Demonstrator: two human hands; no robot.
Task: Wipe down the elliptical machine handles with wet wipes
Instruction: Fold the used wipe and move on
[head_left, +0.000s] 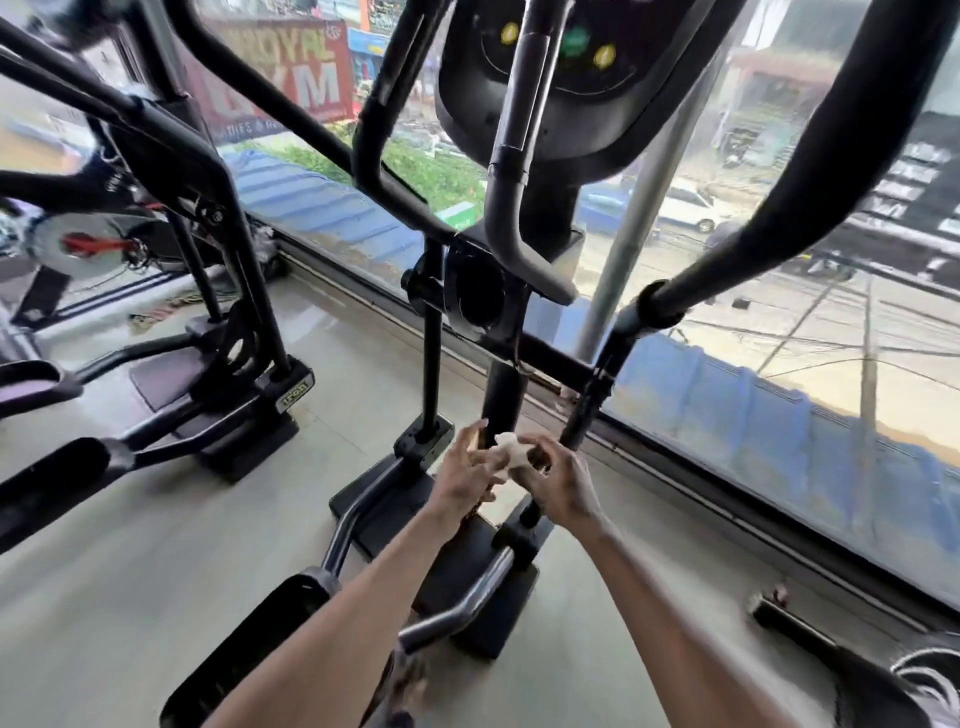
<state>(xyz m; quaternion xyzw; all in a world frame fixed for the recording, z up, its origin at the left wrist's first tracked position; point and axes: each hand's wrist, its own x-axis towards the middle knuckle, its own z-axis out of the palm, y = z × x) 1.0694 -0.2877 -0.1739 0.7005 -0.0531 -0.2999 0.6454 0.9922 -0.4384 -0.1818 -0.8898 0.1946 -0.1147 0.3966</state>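
A crumpled white wet wipe (508, 451) sits between both hands, low in front of the elliptical's centre post (503, 395). My left hand (467, 475) pinches it from the left and my right hand (558, 480) pinches it from the right. The elliptical's black left moving handle (374, 135) rises at upper centre. Its right moving handle (810, 197) curves up at the right. A grey fixed handle (511, 197) bends down under the console (556, 62). Neither hand touches a handle.
A second elliptical (208, 291) stands to the left on the tiled floor (130, 571). A large window (779, 389) runs behind the machines with a grey pole (628, 249) at it. Pedals and base bars (457, 582) lie below my forearms. Another machine part (810, 639) lies at lower right.
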